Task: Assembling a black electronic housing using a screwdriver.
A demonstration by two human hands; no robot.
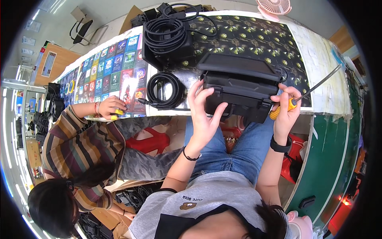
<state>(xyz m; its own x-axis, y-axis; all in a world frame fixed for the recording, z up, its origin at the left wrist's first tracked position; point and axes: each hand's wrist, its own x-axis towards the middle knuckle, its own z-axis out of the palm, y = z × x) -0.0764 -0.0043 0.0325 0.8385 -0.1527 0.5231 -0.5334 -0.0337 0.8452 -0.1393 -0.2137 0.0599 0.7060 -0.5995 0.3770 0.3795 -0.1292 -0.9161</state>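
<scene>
A black hard plastic case (238, 85) lies at the table's near edge, partly over my lap. My left hand (203, 109) grips its left front corner, fingers spread on the side and thumb on the front. My right hand (287, 108) sits at the case's right end and holds a screwdriver (304, 95) with a yellow and orange handle. Its long metal shaft points up and to the right, away from the case.
Coiled black cables (165, 91) and a black box wrapped in cable (167, 38) lie left of the case on a dark patterned cloth (254, 36). A person in a striped top sits at my left, hand (111, 106) on colourful cards (115, 71). A pink fan (273, 8) stands far back.
</scene>
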